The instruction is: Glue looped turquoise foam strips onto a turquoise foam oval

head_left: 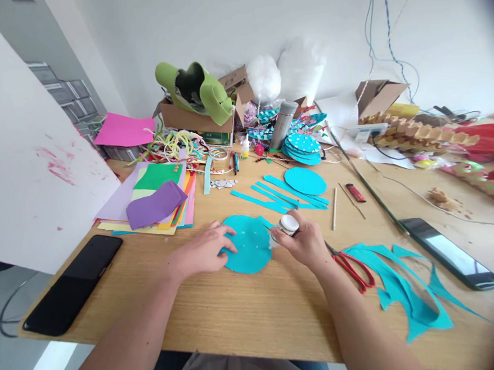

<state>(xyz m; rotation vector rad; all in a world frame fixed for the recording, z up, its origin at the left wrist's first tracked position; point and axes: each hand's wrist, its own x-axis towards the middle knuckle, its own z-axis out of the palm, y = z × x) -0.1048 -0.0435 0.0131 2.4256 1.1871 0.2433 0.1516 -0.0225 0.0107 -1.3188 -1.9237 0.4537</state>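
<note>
Head view looks down on a light wooden surface (222,316) crowded with craft material. At its middle lies a turquoise foam disc with small white dots (248,244), flat on the wood. The left hand (203,251) presses on the disc's left edge with its fingers spread flat – a released grip, holding nothing, only pinning the disc down. The right hand (305,242) is just beside the disc's right edge, its grip clenched around a small white bottle with a round base (287,225), tilted so its tip points toward the disc.

Red-handled scissors (351,265) lie just right of the right hand, and beyond them turquoise foam offcuts (411,294) sprawl beside a dark tablet (452,252). Behind the disc lie cut turquoise foam strips (279,197) and a second plain turquoise disc (305,181). A black phone (74,283) rests near the left edge – a stack of coloured foam sheets (155,202) sits behind it.
</note>
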